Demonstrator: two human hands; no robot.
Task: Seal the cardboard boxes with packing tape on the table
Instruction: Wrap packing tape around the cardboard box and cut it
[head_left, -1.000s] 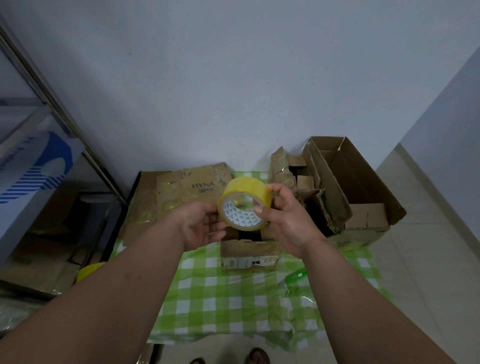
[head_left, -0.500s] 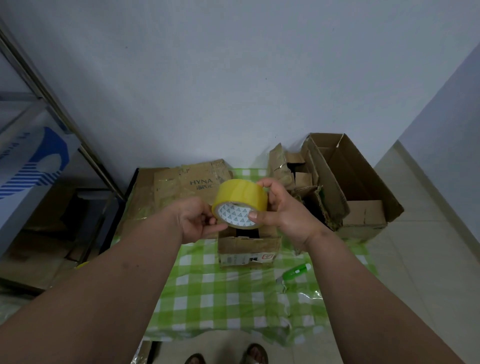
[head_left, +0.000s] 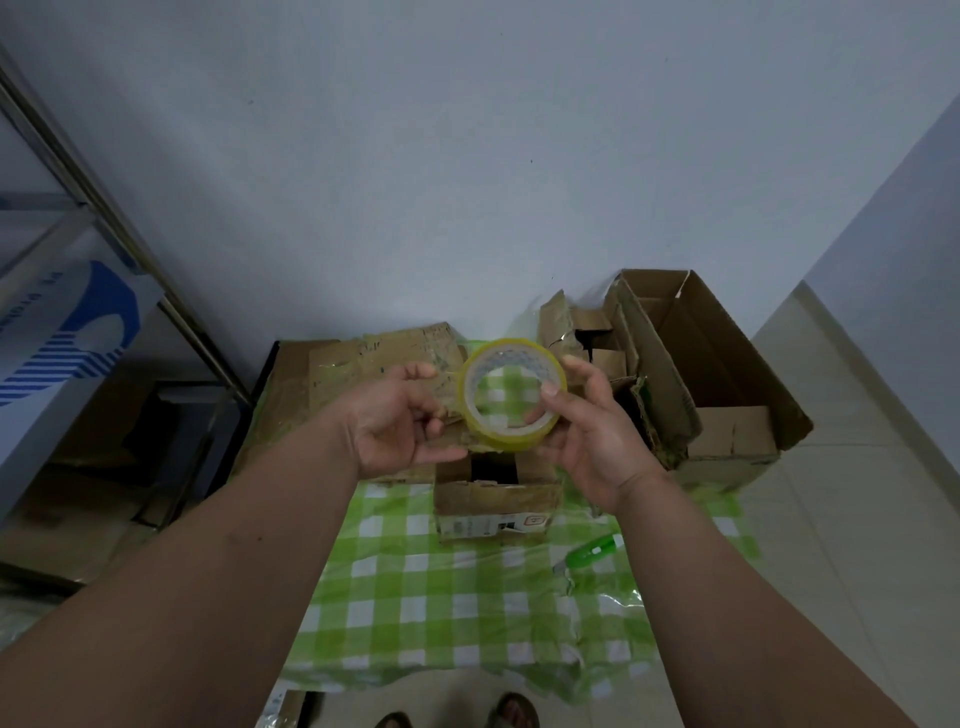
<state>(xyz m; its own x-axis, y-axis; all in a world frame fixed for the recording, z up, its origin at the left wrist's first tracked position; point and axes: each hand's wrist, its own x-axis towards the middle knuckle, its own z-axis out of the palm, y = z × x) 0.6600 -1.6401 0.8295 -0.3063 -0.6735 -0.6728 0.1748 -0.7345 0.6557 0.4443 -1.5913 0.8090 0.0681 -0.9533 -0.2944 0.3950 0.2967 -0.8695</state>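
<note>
Yellow packing tape, a round roll (head_left: 510, 397) with a clear core, is showing in the head view, held up in the air above the table (head_left: 457, 613), which is wearing a green-and-white checked plastic cloth. The right hand (head_left: 592, 439) is gripping the roll, its fingers (head_left: 551, 391) curling over the right rim and into the core. The left hand (head_left: 400, 421) is sitting just beside the roll's left edge, fingers loosely curled; whether they are touching the tape cannot be told. Directly under the roll, a small brown cardboard box (head_left: 498, 499) is standing on the cloth with its top flaps partly apart, showing a dark gap. A flattened brown cardboard sheet (head_left: 374, 364) is lying at the table's far left. A large open brown cardboard carton (head_left: 701, 374) is standing at the far right. A green-handled utility knife (head_left: 589, 555) is lying on the cloth, right of the small box.
</note>
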